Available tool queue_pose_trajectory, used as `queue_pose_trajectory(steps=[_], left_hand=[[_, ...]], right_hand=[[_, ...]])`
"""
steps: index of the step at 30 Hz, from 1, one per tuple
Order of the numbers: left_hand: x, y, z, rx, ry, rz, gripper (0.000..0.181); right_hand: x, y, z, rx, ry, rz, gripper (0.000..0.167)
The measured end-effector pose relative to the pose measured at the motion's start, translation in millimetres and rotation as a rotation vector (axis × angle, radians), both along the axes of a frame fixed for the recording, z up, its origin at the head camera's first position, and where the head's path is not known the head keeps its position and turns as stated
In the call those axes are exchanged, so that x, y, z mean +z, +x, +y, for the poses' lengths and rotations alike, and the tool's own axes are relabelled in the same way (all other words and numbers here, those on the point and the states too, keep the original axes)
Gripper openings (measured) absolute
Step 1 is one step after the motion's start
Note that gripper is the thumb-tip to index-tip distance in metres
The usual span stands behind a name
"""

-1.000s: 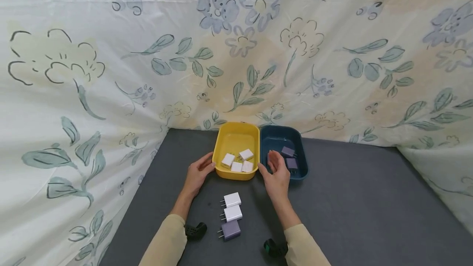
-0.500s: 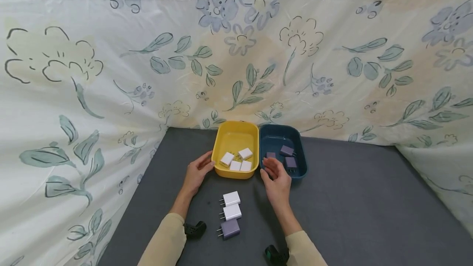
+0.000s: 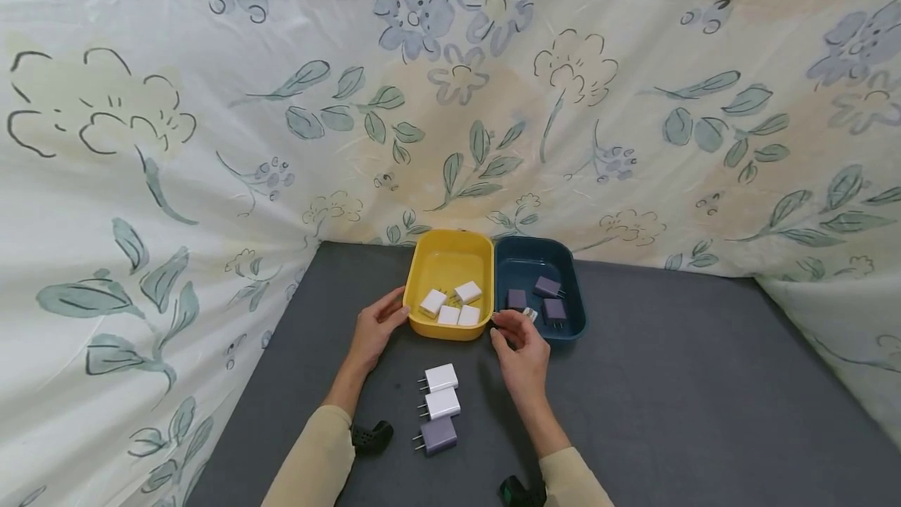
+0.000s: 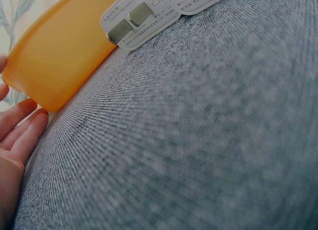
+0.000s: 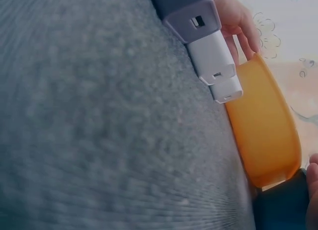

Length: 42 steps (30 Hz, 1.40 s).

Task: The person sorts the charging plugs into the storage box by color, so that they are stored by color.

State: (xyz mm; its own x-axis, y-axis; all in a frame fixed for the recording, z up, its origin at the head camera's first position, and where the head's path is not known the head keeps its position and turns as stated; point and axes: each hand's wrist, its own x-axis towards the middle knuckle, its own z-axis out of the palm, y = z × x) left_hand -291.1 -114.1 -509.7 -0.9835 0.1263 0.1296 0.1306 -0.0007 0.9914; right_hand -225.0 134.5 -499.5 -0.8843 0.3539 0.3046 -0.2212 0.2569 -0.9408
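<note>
My left hand rests at the left side of a yellow bin, its fingers touching the wall near the front corner. Several white plug chargers lie inside. A dark blue bin stands right beside it with purple plug chargers. My right hand is over that bin's front left corner, fingers loosely bent, fingertips at the rims between the bins. A whitish piece shows beyond its fingers, partly hidden. Two white chargers and one purple charger lie in a row on the table.
The table has a dark grey cloth. A floral curtain hangs behind the bins and along the left side. A black wrist camera sits at the left wrist, with another at the right.
My right hand has drawn back slightly toward the bins' front edge, uncovering a purple charger and the whitish piece in the blue bin. The left hand stays in place.
</note>
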Motion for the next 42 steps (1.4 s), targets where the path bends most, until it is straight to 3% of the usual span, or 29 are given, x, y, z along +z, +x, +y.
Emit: queue_pose_trajectory(steps=[17, 27, 33, 42], left_hand=[[-0.3, 0.1, -0.6, 0.001, -0.017, 0.013, 0.052], [0.6, 0.4, -0.6, -0.003, -0.014, 0.006, 0.052], [-0.4, 0.1, -0.1, -0.001, 0.000, 0.003, 0.052], [-0.2, -0.3, 0.3, 0.003, 0.008, -0.007, 0.051]], right_hand=[[-6.1, 4.7, -3, 0.032, -0.011, -0.045, 0.021], [-10.1, 6.3, -3, 0.110, -0.010, -0.116, 0.017], [-9.2, 9.3, -6, 0.199, -0.016, -0.184, 0.019], [-18.0, 10.6, -6, 0.347, -0.017, -0.199, 0.026]])
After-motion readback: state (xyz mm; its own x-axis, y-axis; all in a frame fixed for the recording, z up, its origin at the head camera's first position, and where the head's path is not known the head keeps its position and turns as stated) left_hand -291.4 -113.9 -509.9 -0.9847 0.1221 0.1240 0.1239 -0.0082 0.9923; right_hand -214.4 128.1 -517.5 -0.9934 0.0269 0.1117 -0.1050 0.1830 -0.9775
